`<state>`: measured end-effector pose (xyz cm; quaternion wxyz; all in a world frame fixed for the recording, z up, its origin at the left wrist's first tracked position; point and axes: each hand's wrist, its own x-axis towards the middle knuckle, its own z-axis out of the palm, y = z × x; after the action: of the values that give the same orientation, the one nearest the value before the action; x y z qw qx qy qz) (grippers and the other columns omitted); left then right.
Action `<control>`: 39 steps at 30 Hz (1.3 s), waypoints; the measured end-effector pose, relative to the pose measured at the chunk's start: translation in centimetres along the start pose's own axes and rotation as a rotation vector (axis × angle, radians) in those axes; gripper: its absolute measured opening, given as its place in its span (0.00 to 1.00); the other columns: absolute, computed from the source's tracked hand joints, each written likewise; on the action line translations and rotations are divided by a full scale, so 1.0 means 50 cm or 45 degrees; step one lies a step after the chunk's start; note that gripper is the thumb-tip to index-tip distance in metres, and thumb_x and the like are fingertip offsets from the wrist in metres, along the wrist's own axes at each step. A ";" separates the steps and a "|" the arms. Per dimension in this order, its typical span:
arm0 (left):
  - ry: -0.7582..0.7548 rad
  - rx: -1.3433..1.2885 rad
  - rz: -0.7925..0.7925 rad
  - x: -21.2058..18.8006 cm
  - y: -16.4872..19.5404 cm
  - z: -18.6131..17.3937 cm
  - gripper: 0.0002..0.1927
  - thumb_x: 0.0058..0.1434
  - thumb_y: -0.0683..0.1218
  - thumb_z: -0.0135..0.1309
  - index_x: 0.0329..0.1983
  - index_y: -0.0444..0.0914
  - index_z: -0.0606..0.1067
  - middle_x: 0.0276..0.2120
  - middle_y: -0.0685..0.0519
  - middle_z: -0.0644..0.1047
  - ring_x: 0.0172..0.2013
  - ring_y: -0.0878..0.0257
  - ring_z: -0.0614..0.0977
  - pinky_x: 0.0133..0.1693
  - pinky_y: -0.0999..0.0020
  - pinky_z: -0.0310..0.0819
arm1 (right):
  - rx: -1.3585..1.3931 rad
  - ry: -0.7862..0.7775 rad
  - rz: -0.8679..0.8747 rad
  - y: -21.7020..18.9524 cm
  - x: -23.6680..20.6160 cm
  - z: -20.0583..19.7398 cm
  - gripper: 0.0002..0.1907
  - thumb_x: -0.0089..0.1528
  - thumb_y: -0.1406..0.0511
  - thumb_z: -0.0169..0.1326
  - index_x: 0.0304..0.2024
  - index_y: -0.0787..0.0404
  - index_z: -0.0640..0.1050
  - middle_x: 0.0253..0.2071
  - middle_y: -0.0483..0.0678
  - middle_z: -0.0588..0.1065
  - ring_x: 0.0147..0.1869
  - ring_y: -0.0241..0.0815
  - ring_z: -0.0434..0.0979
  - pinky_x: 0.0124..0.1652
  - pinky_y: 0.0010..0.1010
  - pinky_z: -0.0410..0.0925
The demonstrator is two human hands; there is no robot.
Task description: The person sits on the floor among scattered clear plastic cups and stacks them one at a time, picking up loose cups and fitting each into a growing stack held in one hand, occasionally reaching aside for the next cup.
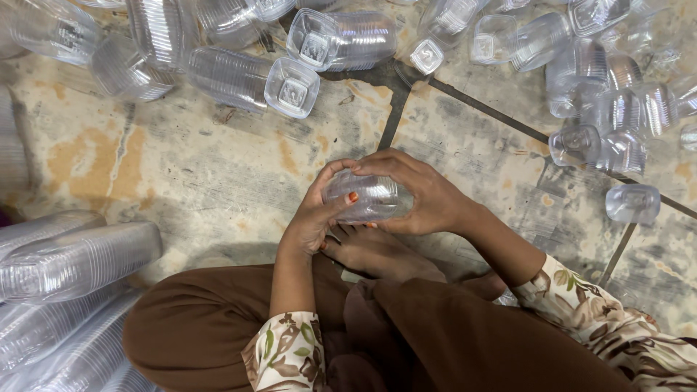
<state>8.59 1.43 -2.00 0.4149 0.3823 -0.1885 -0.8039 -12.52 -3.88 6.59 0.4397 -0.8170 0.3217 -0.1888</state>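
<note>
- Clear plastic cups [367,196], a short nested stack lying on its side, are being held between both hands just above the person's bare foot [377,254], which is serving as the landmark below.
- Left hand [316,214] is curling its fingers around the near end of the stack, thumb pressing on the wall.
- Right hand [428,196] is wrapping over the far end from above, fingers closed on the plastic.
- Long finished stacks [76,258] are lying well to the left of the foot, near the brown skirt [196,327]; these appear already sorted.
- Shorter stacks [250,80] are lying beyond the foot, at the top of the view.
- Loose cups [633,202] are lying scattered to the right of the foot and farther beyond it, several single, several in small nests, still unstacked.
- Judged from this, stacking is partly done: a fair share is gathered, and many loose pieces are remaining on the stained floor [218,174].
</note>
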 end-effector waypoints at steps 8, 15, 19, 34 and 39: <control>-0.023 -0.087 -0.020 0.001 0.009 -0.005 0.37 0.47 0.50 0.68 0.61 0.42 0.69 0.54 0.45 0.74 0.53 0.50 0.81 0.46 0.51 0.83 | 0.019 0.076 -0.125 0.005 -0.001 -0.005 0.41 0.53 0.62 0.73 0.66 0.57 0.70 0.64 0.51 0.72 0.70 0.51 0.74 0.67 0.42 0.70; -0.087 0.068 0.131 0.004 -0.010 -0.022 0.37 0.49 0.47 0.69 0.62 0.39 0.70 0.54 0.47 0.75 0.58 0.55 0.77 0.59 0.59 0.75 | 0.017 0.024 -0.014 -0.004 0.002 0.000 0.42 0.49 0.61 0.73 0.64 0.58 0.72 0.60 0.52 0.74 0.64 0.51 0.77 0.62 0.41 0.72; -0.112 0.080 0.088 0.009 -0.028 -0.030 0.37 0.48 0.47 0.69 0.62 0.39 0.71 0.54 0.49 0.76 0.59 0.56 0.77 0.60 0.61 0.74 | 0.039 -0.017 -0.007 0.002 -0.003 -0.011 0.44 0.45 0.61 0.73 0.64 0.58 0.73 0.58 0.51 0.76 0.60 0.50 0.79 0.60 0.40 0.72; -0.157 -0.104 0.107 -0.010 0.011 -0.020 0.39 0.51 0.44 0.67 0.66 0.36 0.66 0.54 0.46 0.75 0.52 0.56 0.81 0.54 0.59 0.80 | -0.098 0.022 0.040 0.004 -0.011 -0.048 0.44 0.47 0.58 0.72 0.65 0.55 0.72 0.61 0.51 0.75 0.64 0.51 0.76 0.64 0.46 0.70; -0.098 -0.078 0.140 -0.001 -0.008 -0.031 0.35 0.55 0.42 0.65 0.65 0.36 0.67 0.52 0.50 0.74 0.53 0.63 0.77 0.54 0.67 0.77 | -0.115 0.024 -0.037 -0.014 -0.005 -0.018 0.38 0.51 0.60 0.71 0.63 0.55 0.73 0.60 0.51 0.73 0.64 0.51 0.76 0.62 0.40 0.72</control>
<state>9.59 1.74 -3.20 0.4624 0.3275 -0.2004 -0.7992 -13.01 -3.97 7.65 0.3967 -0.8387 0.3222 -0.1881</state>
